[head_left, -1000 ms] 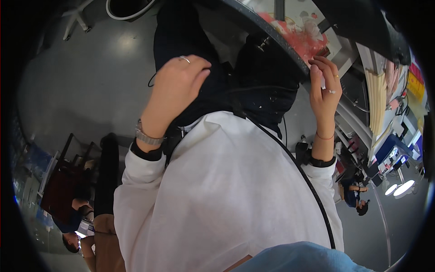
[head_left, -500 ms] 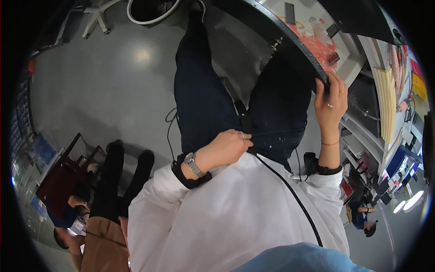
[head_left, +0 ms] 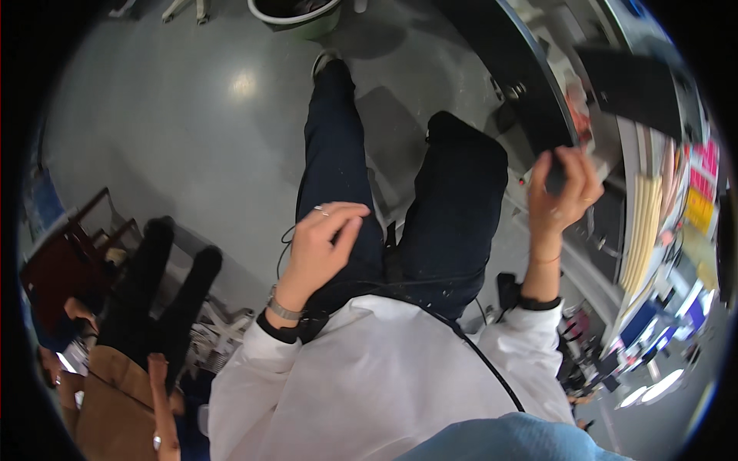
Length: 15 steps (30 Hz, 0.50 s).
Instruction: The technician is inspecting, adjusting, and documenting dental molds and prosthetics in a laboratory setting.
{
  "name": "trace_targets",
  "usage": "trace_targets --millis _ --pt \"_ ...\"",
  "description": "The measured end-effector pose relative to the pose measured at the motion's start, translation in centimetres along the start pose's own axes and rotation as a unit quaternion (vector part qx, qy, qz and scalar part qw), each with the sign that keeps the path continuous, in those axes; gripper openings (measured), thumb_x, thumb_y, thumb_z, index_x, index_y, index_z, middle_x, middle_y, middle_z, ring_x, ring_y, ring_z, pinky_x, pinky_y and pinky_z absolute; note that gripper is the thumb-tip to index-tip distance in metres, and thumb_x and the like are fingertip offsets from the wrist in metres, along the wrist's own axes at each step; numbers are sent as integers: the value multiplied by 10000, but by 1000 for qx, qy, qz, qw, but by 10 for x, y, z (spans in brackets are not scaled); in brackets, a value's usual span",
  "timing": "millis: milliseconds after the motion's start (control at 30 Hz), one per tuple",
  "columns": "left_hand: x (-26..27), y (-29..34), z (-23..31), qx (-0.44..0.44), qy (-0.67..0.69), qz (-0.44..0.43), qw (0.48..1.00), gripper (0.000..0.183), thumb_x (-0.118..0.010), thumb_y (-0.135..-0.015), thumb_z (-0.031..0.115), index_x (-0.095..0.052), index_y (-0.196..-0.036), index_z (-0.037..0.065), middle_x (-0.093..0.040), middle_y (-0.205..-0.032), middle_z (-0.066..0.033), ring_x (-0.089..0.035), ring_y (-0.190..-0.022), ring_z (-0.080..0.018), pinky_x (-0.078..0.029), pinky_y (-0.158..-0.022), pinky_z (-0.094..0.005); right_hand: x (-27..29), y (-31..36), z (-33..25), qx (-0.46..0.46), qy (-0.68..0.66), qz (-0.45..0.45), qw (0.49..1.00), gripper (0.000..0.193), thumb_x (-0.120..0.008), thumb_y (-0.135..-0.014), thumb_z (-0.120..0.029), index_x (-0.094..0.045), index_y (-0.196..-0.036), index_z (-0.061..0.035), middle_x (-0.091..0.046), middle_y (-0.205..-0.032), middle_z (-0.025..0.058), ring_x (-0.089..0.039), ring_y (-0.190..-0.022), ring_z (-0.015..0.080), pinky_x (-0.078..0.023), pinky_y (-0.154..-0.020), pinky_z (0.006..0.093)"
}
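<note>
My left hand hovers above my left thigh with nothing in it. Its fingers are stretched out and a small gap shows below the thumb. At the right, my right hand is bent around the near end of a dark drawer front, thumb on one side and fingers on the other. Motion blurs those fingers. A metal fitting sits on the dark panel's face. Behind the panel, red material shows in a narrow strip; the rest of the drawer's inside is hidden.
A pale-rimmed bin stands on the grey floor ahead. A dark box-shaped panel juts out past the drawer. A black cable crosses my white top. Another person in a brown apron is close at my left, beside a dark red chair.
My left hand has lifted from my lap and moved left, its fingers straightening. The drawer front has shifted right with my right hand at its end, and less red material shows behind it.
</note>
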<state>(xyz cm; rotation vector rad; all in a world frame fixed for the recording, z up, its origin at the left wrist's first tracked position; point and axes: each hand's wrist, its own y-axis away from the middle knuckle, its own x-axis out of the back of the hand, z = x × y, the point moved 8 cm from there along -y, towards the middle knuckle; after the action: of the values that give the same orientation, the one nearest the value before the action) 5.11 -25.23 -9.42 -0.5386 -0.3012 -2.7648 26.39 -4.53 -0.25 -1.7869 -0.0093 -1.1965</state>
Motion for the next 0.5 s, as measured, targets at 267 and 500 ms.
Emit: trace_targets --millis 267,500 --pt "71 -15 -100 89 3 218 972 123 -596 -889 32 -677 -978 5 -693 -976 -113 -662 -893 -212 -500 -810 -299 -346 114 -49 -256 -303 -552 734 155 -684 -798 -158 -714 -889 -36 -693 -804 93 -669 -776 178 -513 -731 284" --pt "24 176 -316 557 264 324 717 235 -558 -952 190 -650 -1060 3 -674 -994 -61 -618 -849 -129 -470 -766 -255 -585 260 -33 -145 -77 -637 753 149 -686 -773 -161 -731 -886 -76 -705 -892 119 -672 -853 273 -524 -788 362"
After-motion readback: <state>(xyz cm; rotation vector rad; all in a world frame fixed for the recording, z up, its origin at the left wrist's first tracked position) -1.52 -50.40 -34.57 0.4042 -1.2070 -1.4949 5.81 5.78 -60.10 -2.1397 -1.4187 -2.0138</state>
